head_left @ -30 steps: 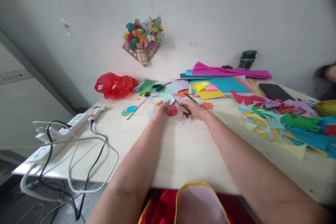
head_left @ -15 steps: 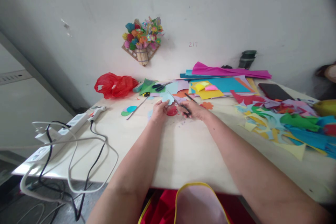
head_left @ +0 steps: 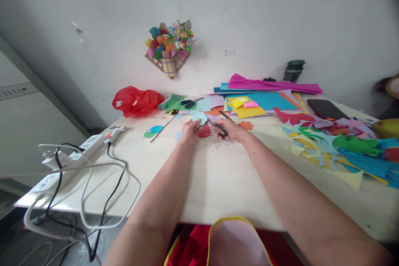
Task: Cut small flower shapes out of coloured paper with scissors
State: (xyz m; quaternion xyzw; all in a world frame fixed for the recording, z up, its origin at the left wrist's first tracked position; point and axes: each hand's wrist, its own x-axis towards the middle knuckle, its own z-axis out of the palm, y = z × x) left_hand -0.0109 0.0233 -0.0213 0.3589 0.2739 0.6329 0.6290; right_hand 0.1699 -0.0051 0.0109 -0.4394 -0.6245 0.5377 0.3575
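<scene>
My left hand pinches a light blue paper flower by its lower edge. In my right hand is a pair of scissors with dark handles, its blades pointing up and left beside the flower's right edge. Whether the blades touch the paper I cannot tell. Red round paper pieces lie on the table between both hands. An orange paper flower rests just right of my right hand, and a dark pen lies behind it.
Blue and green paper circles lie left, near a red plastic bag. Another pair of scissors sits behind my hands. Coloured sheets, a phone and paper scraps spread right. A power strip with cables runs along the left edge.
The light blue flower has turned slightly in my left hand. The fingers of my right hand have shifted a little on the scissors' handles; both arms stay almost still.
</scene>
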